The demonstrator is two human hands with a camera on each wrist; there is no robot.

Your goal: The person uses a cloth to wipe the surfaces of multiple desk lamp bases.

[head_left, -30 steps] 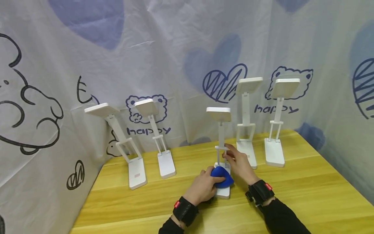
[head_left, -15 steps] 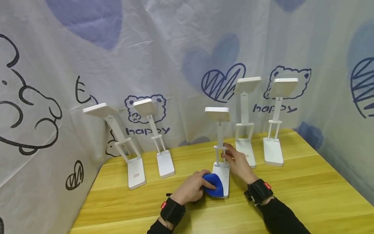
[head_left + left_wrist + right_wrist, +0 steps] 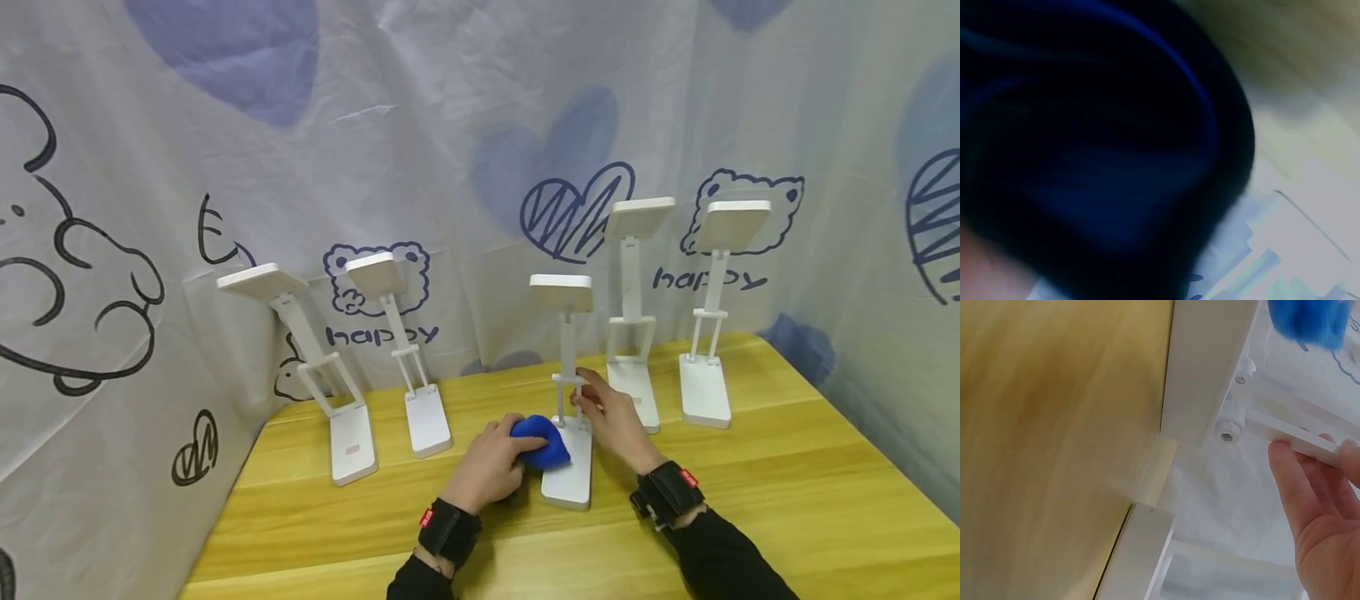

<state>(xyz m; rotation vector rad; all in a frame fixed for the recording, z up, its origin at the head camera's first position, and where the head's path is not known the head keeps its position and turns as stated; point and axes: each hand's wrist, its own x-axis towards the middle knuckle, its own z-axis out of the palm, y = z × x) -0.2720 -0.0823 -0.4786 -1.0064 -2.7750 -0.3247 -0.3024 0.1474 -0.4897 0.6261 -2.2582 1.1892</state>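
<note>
A white desk lamp stands in the middle of the head view, its panel head tilted and its base flat on the table. My left hand grips a bunched blue cloth against the upper left of that base. In the left wrist view the dark, blurred cloth fills most of the picture. My right hand pinches one of the thin struts just above the base. Up close in the right wrist view, fingers and thumb of the right hand lie on both sides of the strut.
Two similar white lamps, one at far left and one beside it, stand on the left. Behind my right hand are another lamp and one at far right. A printed curtain hangs behind the wooden table.
My left hand slid the cloth from the base's middle down to its front left corner, then back up along the left side. The right hand kept its hold on the strut.
</note>
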